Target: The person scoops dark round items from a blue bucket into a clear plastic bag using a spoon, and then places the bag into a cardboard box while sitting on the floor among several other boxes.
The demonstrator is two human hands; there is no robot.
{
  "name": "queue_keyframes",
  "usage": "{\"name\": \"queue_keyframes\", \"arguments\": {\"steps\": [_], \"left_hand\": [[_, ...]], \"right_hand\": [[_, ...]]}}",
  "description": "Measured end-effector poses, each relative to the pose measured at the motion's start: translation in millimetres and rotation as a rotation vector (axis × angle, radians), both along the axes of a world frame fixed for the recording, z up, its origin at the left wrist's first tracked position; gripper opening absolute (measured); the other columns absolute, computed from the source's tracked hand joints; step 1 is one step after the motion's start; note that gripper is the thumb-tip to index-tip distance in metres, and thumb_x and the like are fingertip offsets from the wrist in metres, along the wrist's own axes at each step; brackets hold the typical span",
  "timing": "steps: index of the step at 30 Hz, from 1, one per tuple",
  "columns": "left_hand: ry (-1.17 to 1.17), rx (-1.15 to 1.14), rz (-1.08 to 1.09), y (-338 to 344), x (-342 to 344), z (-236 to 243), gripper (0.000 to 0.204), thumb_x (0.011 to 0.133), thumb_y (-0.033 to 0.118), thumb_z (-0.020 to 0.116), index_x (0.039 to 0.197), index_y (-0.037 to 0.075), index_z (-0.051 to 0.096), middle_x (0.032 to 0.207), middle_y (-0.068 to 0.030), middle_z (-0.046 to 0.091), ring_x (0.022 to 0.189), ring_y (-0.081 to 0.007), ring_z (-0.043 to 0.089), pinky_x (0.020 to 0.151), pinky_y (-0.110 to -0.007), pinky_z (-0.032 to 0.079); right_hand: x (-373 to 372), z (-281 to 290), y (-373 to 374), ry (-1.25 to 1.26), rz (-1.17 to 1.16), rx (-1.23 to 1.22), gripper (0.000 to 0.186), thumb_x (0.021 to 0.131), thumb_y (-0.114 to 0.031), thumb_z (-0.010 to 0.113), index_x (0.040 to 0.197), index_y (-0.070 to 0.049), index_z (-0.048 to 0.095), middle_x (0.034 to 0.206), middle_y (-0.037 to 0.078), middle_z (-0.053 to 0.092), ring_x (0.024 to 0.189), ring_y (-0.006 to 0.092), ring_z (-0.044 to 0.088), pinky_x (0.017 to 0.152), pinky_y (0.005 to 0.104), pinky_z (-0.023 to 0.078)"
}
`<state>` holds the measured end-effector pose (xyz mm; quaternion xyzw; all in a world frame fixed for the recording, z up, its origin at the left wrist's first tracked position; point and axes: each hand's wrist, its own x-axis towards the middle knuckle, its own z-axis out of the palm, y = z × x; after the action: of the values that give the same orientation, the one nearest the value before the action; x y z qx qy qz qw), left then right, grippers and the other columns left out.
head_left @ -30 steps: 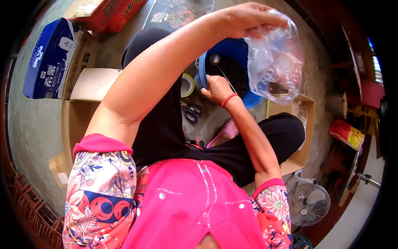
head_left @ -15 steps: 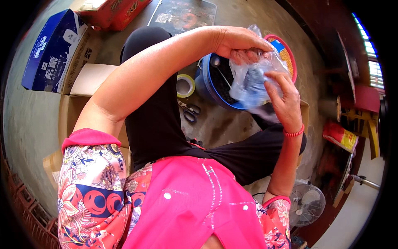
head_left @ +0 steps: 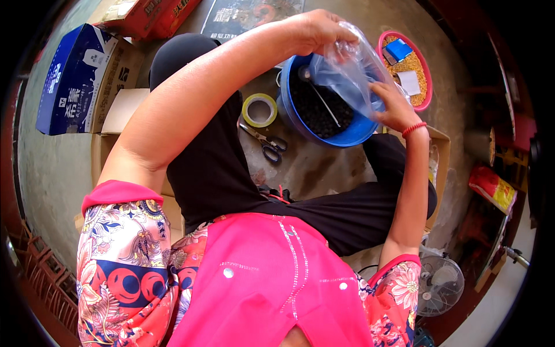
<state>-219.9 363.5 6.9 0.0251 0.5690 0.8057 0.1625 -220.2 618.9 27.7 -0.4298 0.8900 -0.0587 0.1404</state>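
Here's the clear bag (head_left: 355, 74) over the blue bucket (head_left: 354, 136), left hand (head_left: 324, 33) gripping its top, right hand (head_left: 398, 109) spread against its lower side.

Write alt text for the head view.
A person's left hand holds a clear plastic bag over a blue bucket of small dark balls, the right hand at the bag's edge. Scissors and a tape roll lie on the floor nearby.

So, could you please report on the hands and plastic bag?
Left hand gripping clear plastic bag; right hand at its edge. Bag partly hides blue bucket.
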Motion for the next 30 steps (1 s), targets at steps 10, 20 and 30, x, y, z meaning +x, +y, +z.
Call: {"name": "queue_keyframes", "arguments": {"steps": [10,20,30], "left_hand": [[-0.247,-0.132,-0.079,10,21,17,0.033,0.066,0.028,0.067,0.087,0.003,0.061,0.081,-0.0094,0.059,0.056,-0.0193,0.052,0.050,-0.032,0.043],[0.031,-0.083,0.381,-17,9,16,0.023,0.080,0.029,0.049,0.079,0.010,0.059,0.061,0.0010,0.047,0.054,-0.0101,0.043,0.047,-0.029,0.033],[-0.003,0.060,0.371,13,-1,16,0.031,0.089,0.035,0.039,0.080,0.011,0.057,0.061,-0.0001,0.046,0.048,-0.0110,0.042,0.041,-0.026,0.033]], "right_hand": [[-5,1,-24,-0.531,-0.159,-0.088,0.035,0.078,-0.006,0.055,0.112,-0.002,0.054,0.109,0.011,0.058,0.106,0.0218,0.052,0.091,0.0298,0.040],[36,29,-72,-1.090,-0.213,0.011,0.022,0.084,-0.017,0.052,0.091,0.000,0.064,0.081,0.011,0.064,0.070,0.0166,0.062,0.061,0.0271,0.049],[11,-170,-30,-0.109,-0.208,0.427,0.038,0.066,-0.016,0.064,0.101,-0.005,0.054,0.093,0.019,0.061,0.092,0.0348,0.058,0.080,0.0436,0.047]]}}
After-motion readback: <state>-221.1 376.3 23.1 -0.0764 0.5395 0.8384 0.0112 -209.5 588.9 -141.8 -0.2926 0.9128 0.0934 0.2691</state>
